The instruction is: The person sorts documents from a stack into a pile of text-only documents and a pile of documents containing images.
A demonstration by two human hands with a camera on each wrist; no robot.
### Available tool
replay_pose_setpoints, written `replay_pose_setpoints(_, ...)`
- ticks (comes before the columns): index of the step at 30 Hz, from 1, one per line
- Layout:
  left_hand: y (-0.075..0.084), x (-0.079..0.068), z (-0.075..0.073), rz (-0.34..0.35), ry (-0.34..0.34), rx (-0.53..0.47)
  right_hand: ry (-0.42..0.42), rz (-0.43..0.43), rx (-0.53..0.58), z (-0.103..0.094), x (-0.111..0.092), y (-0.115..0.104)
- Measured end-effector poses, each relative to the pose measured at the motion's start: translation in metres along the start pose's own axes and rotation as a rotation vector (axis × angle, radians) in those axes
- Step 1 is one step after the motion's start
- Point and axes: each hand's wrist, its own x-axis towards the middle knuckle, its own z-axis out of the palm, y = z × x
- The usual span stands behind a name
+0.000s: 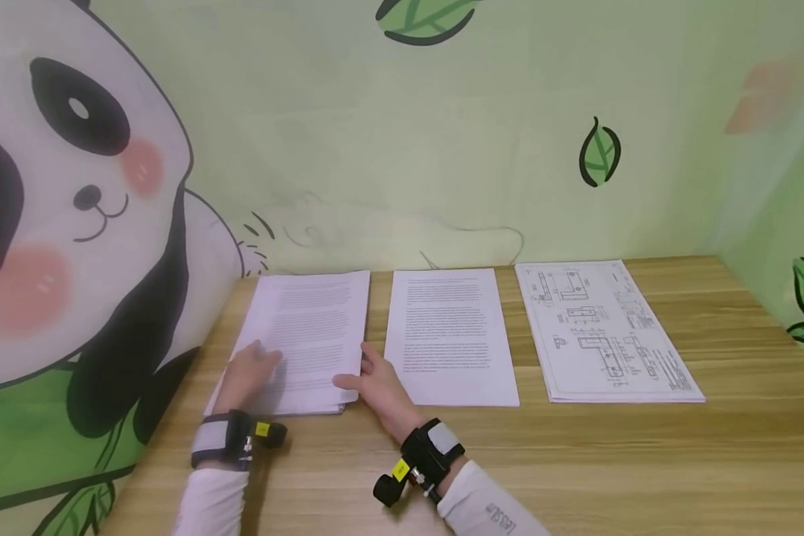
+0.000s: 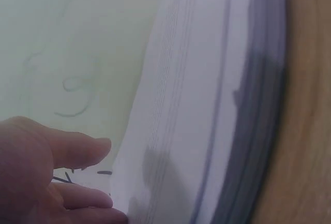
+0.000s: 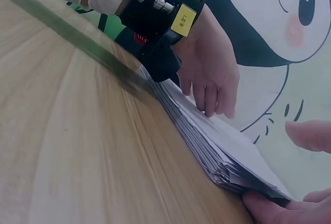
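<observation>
A thick stack of printed paper (image 1: 308, 320) lies at the left of the table, its layered edges showing in the right wrist view. My left hand (image 1: 244, 378) is at the stack's left side, fingers extended; in the left wrist view its fingertips (image 2: 98, 200) reach the paper's edge, with the thumb apart. On the opposite side, my right hand (image 1: 382, 391) has its fingers against the right edge near the front corner. Its thumb (image 3: 313, 135) stands raised away from the paper in the right wrist view, while a finger (image 3: 261, 206) touches the corner from below.
A second printed text sheet (image 1: 452, 335) lies in the middle of the wooden table (image 1: 576, 461). Further right is a pile of technical drawings (image 1: 603, 335). A wall with a painted panda (image 1: 107, 186) borders the table at the back and left.
</observation>
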Motion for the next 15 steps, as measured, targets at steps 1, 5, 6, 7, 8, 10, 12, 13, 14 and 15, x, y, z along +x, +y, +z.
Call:
replay_pose_setpoints(1,0.001,-0.001,0.0,0.0,0.0,-0.004,0.01,0.007,-0.014,-0.001,0.0,0.0)
replay_pose_setpoints(5,0.006,-0.002,0.001,-0.006,0.001,-0.017,0.056,-0.02,-0.076,-0.004,0.003,0.003)
replay_pose_setpoints(6,0.008,-0.003,0.001,-0.009,-0.001,-0.02,0.064,-0.025,-0.085,-0.004,0.003,0.004)
replay_pose_setpoints(7,0.01,-0.004,0.001,-0.015,-0.007,-0.027,0.076,-0.032,-0.096,-0.005,0.004,0.005)
replay_pose_setpoints(8,0.011,-0.004,0.0,-0.02,-0.012,-0.033,0.087,-0.04,-0.105,-0.006,0.004,0.006)
replay_pose_setpoints(10,0.014,-0.006,0.0,-0.03,-0.015,-0.043,0.108,-0.04,-0.118,-0.007,0.006,0.006)
replay_pose_setpoints(12,0.016,-0.007,0.0,-0.033,-0.011,-0.058,0.134,-0.024,-0.13,-0.009,0.006,0.005)
replay_pose_setpoints(13,0.018,-0.007,0.001,-0.032,-0.009,-0.071,0.149,-0.016,-0.125,-0.01,0.006,0.005)
replay_pose_setpoints(14,0.018,-0.007,0.001,-0.027,-0.004,-0.081,0.158,-0.008,-0.11,-0.011,0.007,0.004)
replay_pose_setpoints(15,0.019,-0.007,0.002,-0.022,-0.001,-0.093,0.164,0.0,-0.094,-0.013,0.007,0.003)
